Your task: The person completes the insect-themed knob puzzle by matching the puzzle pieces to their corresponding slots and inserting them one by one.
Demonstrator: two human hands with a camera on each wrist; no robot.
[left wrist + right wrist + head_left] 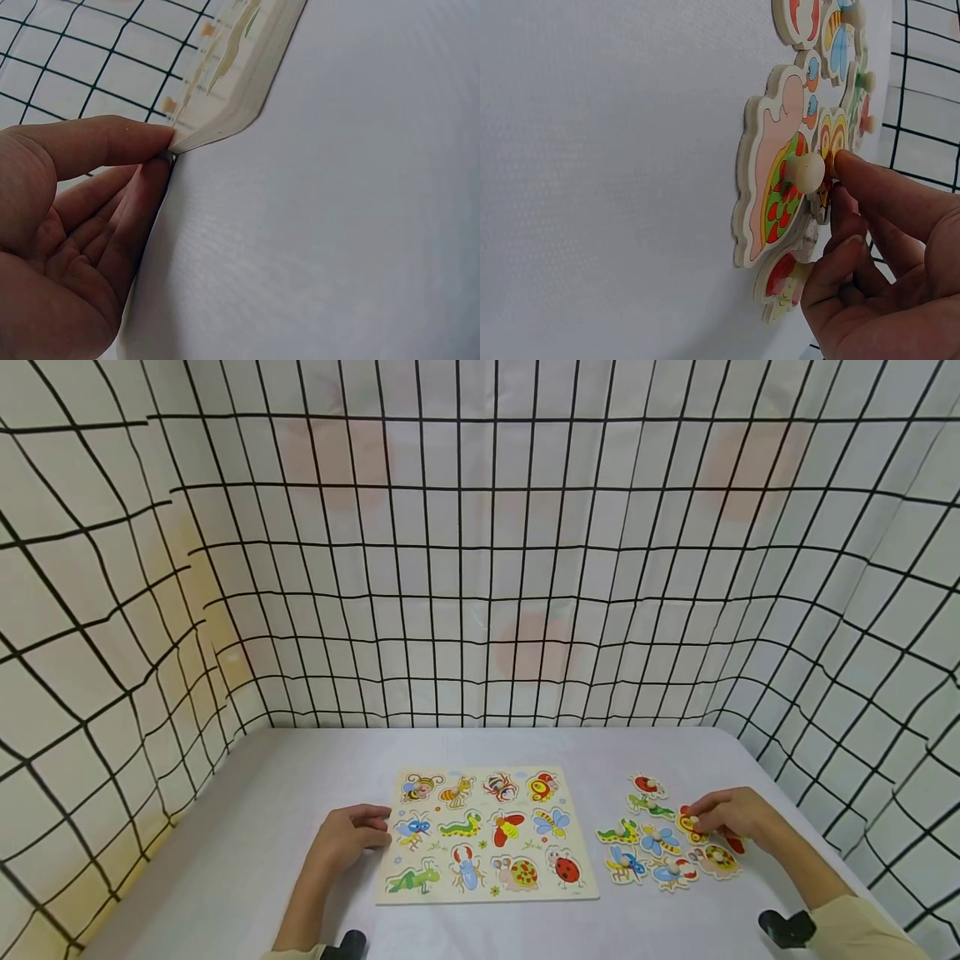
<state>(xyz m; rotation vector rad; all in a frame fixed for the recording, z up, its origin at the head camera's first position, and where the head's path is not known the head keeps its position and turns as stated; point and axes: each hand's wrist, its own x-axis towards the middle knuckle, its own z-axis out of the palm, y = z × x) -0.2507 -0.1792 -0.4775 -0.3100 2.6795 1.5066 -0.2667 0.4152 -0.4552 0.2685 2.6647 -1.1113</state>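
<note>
With our right hand [737, 814] we pinch the yellow piece [686, 828] (likely light and stiff, best lifted by its knob [830, 163]) among the loose pieces [660, 841] beside the board [442, 898], whose edge our left hand [347, 839] grips.

In the head view the person is wearing beige sleeves — the right sleeve [862, 933] showing at four o'clock, the left sleeve [291, 955] peeking in at seven — with a rounded black piece [786, 930] jutting beside the right one and another black knob [347, 946] beside the left
</note>
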